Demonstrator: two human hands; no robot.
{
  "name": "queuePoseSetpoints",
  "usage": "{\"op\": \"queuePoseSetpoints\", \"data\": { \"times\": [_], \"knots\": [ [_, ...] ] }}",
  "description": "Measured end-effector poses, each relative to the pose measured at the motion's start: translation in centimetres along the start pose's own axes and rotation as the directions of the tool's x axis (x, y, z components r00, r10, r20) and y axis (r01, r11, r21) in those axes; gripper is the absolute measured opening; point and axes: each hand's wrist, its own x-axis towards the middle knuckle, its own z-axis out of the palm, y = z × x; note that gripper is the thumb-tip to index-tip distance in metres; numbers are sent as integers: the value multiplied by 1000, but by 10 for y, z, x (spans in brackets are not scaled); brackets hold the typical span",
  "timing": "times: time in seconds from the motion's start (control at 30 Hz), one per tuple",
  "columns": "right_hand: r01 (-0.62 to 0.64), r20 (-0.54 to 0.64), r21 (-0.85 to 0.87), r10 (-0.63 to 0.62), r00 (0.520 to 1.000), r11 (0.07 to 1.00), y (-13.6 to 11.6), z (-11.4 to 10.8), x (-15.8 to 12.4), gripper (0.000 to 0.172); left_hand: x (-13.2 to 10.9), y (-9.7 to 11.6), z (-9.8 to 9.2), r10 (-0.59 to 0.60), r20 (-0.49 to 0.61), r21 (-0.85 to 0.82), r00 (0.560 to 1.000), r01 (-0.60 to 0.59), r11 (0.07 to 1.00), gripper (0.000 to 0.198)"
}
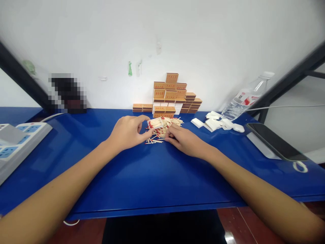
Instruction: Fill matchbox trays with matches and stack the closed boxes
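Observation:
My left hand (128, 131) is closed on a small white matchbox tray (155, 123) filled with red-tipped matches, held just above a loose pile of matches (165, 130) on the blue table (142, 176). My right hand (184, 139) rests on the right side of that pile, fingers curled and pinching at matches there. Behind the pile stands a stack of orange-brown matchboxes (171, 93) against the white wall.
Several empty white trays (213, 122) lie to the right of the pile. A plastic water bottle (245, 98) lies beyond them. A phone (275, 140) rests at the far right, a white power strip (17, 140) at the far left. A blurred dark object (67, 93) stands at the back left.

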Motion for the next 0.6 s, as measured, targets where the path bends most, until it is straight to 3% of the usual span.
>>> {"op": "queuePoseSetpoints", "data": {
  "times": [0.2,0.43,0.6],
  "knots": [
    [28,3,9,-29,1000,1000,3,0,1,7,0,0,1,-7,6,1,1000,7,1000,30],
    [-28,43,-12,28,999,1000,5,2,3,11,1,1,-1,-28,25,11,999,28,1000,32],
    [-28,-72,42,31,997,999,-7,7,2,13,1,1,-2,-25,12,10,1000,25,1000,33]
  ]
}}
